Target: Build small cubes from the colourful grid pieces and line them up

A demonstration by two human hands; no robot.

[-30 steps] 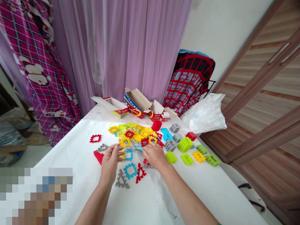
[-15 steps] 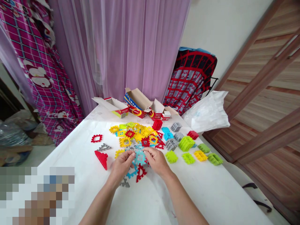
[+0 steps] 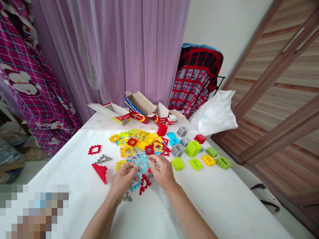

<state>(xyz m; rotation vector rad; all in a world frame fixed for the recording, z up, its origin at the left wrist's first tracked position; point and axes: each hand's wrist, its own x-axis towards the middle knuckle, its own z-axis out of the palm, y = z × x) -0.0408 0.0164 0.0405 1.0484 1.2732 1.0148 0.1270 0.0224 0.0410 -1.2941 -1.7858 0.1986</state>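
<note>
Between my two hands is a light blue notched building piece [image 3: 143, 163] with an opening in it. My left hand [image 3: 124, 176] pinches its left edge, and my right hand [image 3: 161, 171] grips the right edge. Under and just below the hands lie a red triangular piece [image 3: 145, 184], another blue piece [image 3: 136, 185] and a grey piece [image 3: 127, 197], partly covered. Beyond the hands spreads a heap of mixed pieces, mostly yellow [image 3: 144, 139]. Left of my left hand are a stack of red triangles [image 3: 100, 172], a grey triangle [image 3: 103, 159] and a red square frame [image 3: 95, 149].
Stacks of green [image 3: 193, 148], grey [image 3: 177, 150], blue [image 3: 172, 138] and red pieces stand on the right of the white table [image 3: 199, 202]. Several opened cardboard boxes [image 3: 140, 103] line the back edge, with a white plastic bag [image 3: 215, 113] at the back right corner.
The view has turned slightly right, so everything sits further left. Both hands still hold the light blue piece, which now appears tilted differently.
</note>
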